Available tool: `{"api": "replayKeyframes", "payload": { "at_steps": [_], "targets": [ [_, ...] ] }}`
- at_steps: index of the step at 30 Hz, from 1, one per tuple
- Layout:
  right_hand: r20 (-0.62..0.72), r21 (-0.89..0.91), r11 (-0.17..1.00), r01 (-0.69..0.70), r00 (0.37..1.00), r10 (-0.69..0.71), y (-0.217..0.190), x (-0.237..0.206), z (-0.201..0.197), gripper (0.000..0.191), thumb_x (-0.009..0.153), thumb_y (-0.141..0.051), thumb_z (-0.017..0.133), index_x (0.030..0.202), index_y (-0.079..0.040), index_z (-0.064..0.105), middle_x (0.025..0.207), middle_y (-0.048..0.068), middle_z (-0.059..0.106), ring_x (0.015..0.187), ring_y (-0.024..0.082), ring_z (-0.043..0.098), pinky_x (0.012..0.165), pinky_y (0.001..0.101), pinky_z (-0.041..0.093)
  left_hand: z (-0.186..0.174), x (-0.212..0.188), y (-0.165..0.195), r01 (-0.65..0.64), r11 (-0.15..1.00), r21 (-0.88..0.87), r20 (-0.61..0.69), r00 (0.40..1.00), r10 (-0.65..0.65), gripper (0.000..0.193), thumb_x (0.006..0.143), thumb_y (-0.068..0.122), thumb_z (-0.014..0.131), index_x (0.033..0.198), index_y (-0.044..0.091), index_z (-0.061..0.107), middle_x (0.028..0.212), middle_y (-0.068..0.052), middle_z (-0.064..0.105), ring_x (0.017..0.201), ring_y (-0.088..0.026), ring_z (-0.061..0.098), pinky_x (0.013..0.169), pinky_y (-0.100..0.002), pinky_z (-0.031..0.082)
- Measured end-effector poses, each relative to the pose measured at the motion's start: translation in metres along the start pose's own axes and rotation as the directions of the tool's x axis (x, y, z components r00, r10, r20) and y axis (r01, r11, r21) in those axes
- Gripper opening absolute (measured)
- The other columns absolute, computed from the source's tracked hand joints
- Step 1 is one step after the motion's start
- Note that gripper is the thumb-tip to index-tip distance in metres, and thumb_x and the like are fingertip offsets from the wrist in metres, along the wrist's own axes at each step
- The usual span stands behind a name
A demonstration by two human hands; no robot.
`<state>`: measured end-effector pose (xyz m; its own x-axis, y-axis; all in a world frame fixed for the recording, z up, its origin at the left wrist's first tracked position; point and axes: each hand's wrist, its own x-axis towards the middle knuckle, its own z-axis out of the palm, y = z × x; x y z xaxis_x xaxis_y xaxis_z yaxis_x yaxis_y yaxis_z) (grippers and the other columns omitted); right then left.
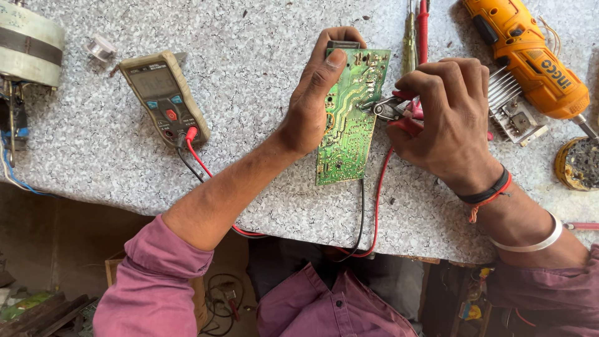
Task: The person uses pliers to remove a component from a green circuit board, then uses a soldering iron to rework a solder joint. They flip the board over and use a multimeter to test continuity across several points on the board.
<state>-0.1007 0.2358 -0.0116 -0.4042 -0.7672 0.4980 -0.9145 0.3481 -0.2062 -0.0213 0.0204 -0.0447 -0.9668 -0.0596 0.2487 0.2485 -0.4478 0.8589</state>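
Note:
A green circuit board [346, 134] stands tilted on the speckled worktop [249, 81], solder side toward me. My left hand [315, 100] grips its upper left edge, thumb pressed on the top. My right hand [446, 118] holds red-handled cutting pliers [390, 109] whose jaws touch the board's right edge near the middle. Red and black test leads [374, 206] run from under the board over the table's front edge.
A multimeter [163, 97] lies at the left with leads plugged in. An orange power tool [527, 53] and a finned heat sink [508, 103] sit at the right, a round tin [577, 163] beyond. Screwdrivers [415, 34] lie behind the board. A wound coil [28, 40] is far left.

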Motion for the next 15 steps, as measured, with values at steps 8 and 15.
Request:
{"api": "replayKeyframes", "payload": {
  "at_steps": [8,15],
  "targets": [
    [-0.005,-0.055,0.998,0.023,1.000,-0.024,-0.0022,0.0021,-0.0015,0.049,0.080,-0.012,0.085,0.119,-0.010,0.057,0.116,0.007,0.056,0.113,0.029,0.052,0.098,0.0435,0.038,0.0002,-0.0014,-0.0026,0.002,1.000,-0.006,-0.019,1.000,-0.002,0.038,0.116,0.040,0.041,0.135,0.008,0.042,0.109,-0.006,0.057,0.100,-0.009,0.059,0.090,-0.026,0.055],
    [-0.007,-0.101,0.995,0.026,1.000,-0.027,-0.0004,-0.0046,0.0049,0.048,0.081,-0.011,0.084,0.120,-0.011,0.057,0.116,0.006,0.055,0.114,0.028,0.052,0.098,0.0425,0.038,0.0018,-0.0017,-0.0046,-0.004,0.997,0.073,-0.024,1.000,0.006,0.042,0.113,0.044,0.041,0.135,0.009,0.041,0.113,-0.006,0.058,0.099,-0.010,0.063,0.091,-0.029,0.060]
  ]
}}
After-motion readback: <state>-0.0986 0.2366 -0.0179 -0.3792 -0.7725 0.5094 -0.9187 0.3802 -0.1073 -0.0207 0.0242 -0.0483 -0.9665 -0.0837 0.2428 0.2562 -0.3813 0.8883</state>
